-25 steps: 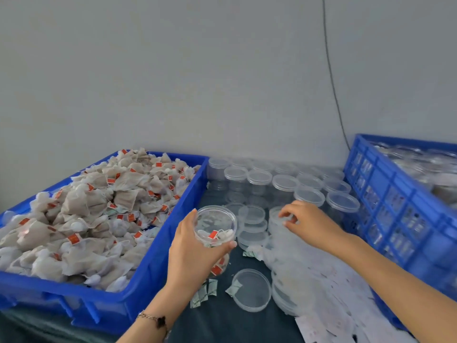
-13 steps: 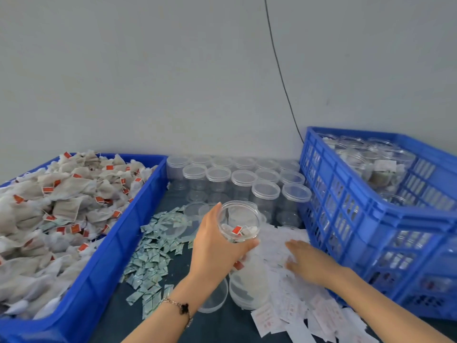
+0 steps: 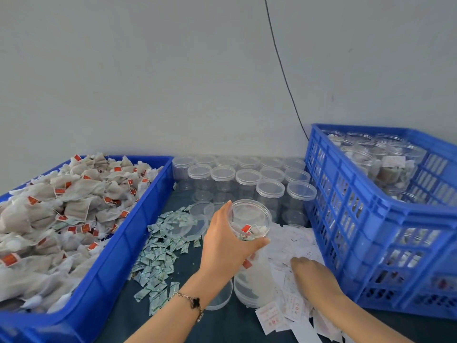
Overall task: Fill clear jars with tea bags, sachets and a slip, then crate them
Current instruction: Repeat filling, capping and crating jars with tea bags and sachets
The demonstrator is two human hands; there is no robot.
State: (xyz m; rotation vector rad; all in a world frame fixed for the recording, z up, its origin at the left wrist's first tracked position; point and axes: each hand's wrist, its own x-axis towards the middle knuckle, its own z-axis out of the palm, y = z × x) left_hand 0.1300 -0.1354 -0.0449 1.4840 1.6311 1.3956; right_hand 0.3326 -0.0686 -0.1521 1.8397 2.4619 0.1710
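Observation:
My left hand [image 3: 226, 246] grips an open clear jar [image 3: 249, 220] above the table; tea bags with red tags show inside it. My right hand [image 3: 312, 274] lies palm down on the pile of white paper slips [image 3: 294, 240] at the right, its fingertips hidden among them. Small green-white sachets [image 3: 158, 253] are scattered left of the held jar. A blue tray [image 3: 111, 268] on the left is heaped with tea bags [image 3: 61, 206]. On the right stands a blue crate [image 3: 366, 219] with filled jars [image 3: 390, 167] in it.
Rows of lidded empty clear jars [image 3: 247, 178] stand at the back by the wall. Loose clear lids [image 3: 188, 225] lie among the sachets, and a stack of lids [image 3: 252, 285] sits under my left hand. A black cable [image 3: 284, 73] hangs down the wall.
My right hand moved from the lids at the back down onto the paper slips. My view swung right, showing more of the crate. My left hand kept the jar raised.

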